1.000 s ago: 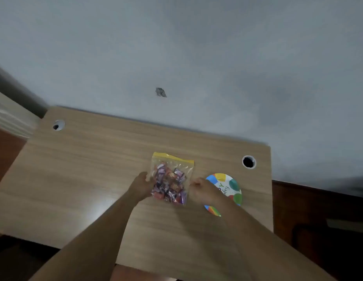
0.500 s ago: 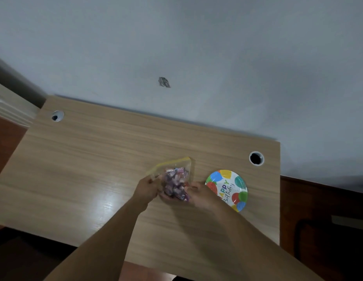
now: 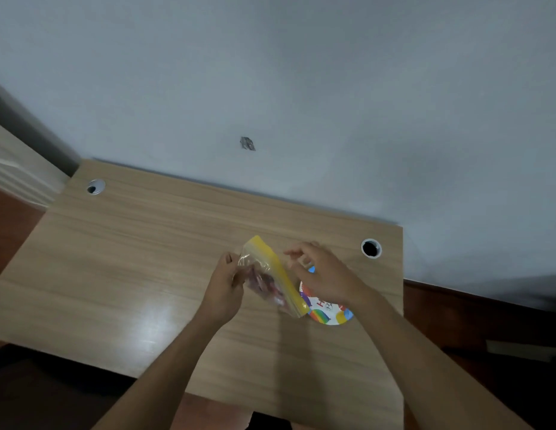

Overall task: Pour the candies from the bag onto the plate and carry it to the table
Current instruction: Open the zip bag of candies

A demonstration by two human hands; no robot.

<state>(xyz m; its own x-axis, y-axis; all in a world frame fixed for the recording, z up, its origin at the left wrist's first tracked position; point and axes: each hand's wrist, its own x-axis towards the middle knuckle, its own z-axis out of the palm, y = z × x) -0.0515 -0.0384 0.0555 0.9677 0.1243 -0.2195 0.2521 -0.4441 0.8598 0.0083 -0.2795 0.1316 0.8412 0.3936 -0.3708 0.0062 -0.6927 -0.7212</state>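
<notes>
A clear zip bag (image 3: 272,279) with a yellow seal strip holds several wrapped candies and hangs tilted above the wooden desk (image 3: 140,274). My left hand (image 3: 225,285) grips the bag's left edge. My right hand (image 3: 320,276) hovers just right of the yellow strip, fingers spread and apart from the bag. The colourful birthday paper plate (image 3: 331,315) lies flat on the desk under my right hand, which hides its upper half; the bag's lower corner overlaps its left rim.
Two round cable holes, one (image 3: 95,187) at the desk's far left and one (image 3: 371,248) at its far right. A grey wall with a small mark (image 3: 247,143) rises behind. Dark floor lies to the right of the desk.
The bag has been lifted and turned, its yellow strip now facing right. My right hand has let go of it and opened above the plate; my left hand still holds it.
</notes>
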